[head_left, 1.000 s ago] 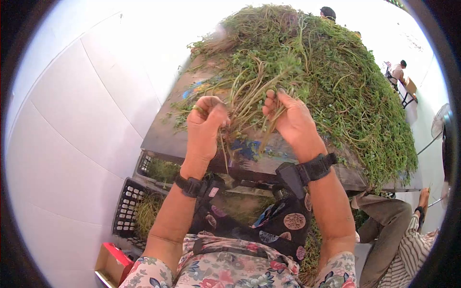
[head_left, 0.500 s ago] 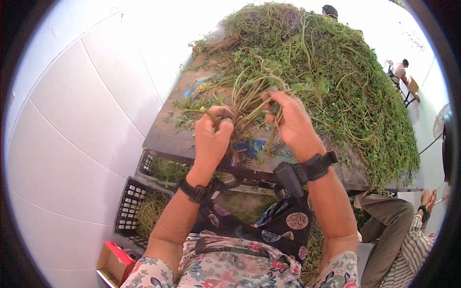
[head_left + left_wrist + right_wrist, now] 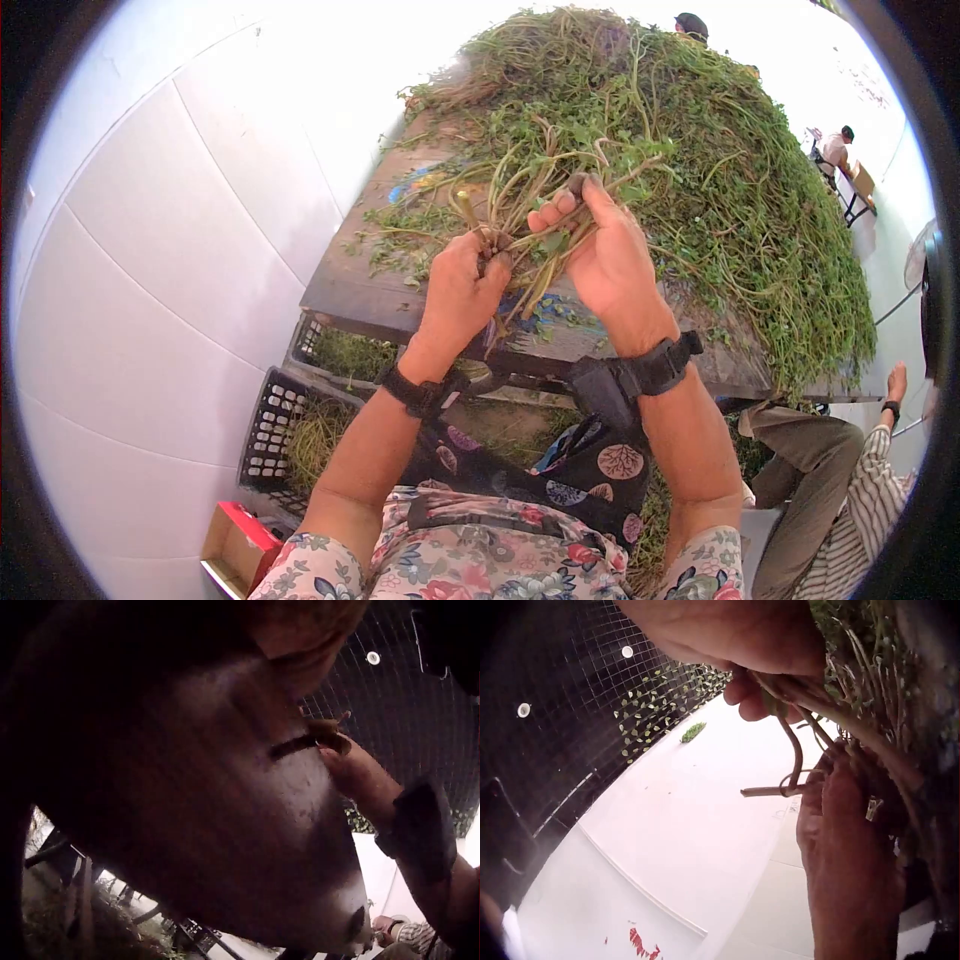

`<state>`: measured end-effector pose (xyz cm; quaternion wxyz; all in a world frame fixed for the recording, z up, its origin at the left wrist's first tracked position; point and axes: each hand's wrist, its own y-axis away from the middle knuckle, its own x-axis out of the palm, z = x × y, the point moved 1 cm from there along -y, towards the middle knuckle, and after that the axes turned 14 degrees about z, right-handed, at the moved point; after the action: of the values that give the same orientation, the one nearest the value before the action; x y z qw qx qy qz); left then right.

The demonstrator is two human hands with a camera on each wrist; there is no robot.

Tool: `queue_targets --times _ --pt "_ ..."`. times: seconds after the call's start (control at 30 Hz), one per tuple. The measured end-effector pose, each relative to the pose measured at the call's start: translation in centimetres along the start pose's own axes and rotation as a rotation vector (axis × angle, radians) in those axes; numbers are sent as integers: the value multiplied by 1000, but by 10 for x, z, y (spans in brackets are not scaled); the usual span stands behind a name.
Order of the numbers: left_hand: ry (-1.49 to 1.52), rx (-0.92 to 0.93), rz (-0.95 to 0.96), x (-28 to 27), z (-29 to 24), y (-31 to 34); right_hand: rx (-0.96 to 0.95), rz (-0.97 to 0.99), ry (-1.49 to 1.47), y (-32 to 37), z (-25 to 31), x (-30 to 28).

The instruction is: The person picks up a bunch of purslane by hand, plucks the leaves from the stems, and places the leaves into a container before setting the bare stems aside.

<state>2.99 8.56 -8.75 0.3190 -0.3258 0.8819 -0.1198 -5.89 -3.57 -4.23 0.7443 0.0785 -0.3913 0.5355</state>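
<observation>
Over the near edge of the table [image 3: 345,285], my left hand [image 3: 465,280] pinches the base of some leafy green stems, with a thick cut stalk [image 3: 466,208] poking up beside its fingers. My right hand [image 3: 612,250], just to the right, holds several long stems [image 3: 550,270] whose ends hang below it. Leafy tops [image 3: 640,165] spread out beyond its fingers. In the right wrist view, brownish stems [image 3: 855,724] run from under the right hand [image 3: 727,630] towards the left hand [image 3: 847,855]. The left wrist view is mostly dark.
A big heap of green plants [image 3: 720,190] covers the table's middle and right. Below the table on the left stand a black crate [image 3: 270,430] holding greens and a red box [image 3: 240,550]. Another person's striped sleeve [image 3: 875,500] is at the lower right.
My left hand has moved right and up, closer to the right hand, and now pinches the stem base. The right hand, with stems in its fingers, has shifted slightly.
</observation>
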Motion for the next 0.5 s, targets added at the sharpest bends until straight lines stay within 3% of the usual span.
queue_targets --times 0.07,0.17,0.27,0.4,0.43,0.5 --pt "-32 20 -56 2 2 -3 -5 -21 -5 7 -5 1" --pt "83 32 -102 -1 15 -8 -132 118 296 29 -27 20" --pt "525 -247 -133 -11 28 -17 -44 -44 -74 42 -24 34" --pt "192 -83 -98 -10 24 -24 -142 -38 -180 21 16 -13" --pt "-3 -172 -11 -18 12 -26 -157 -57 -182 20 21 -22" --pt "-112 -164 34 -17 13 -32 -180 -90 -186 16 28 -32"
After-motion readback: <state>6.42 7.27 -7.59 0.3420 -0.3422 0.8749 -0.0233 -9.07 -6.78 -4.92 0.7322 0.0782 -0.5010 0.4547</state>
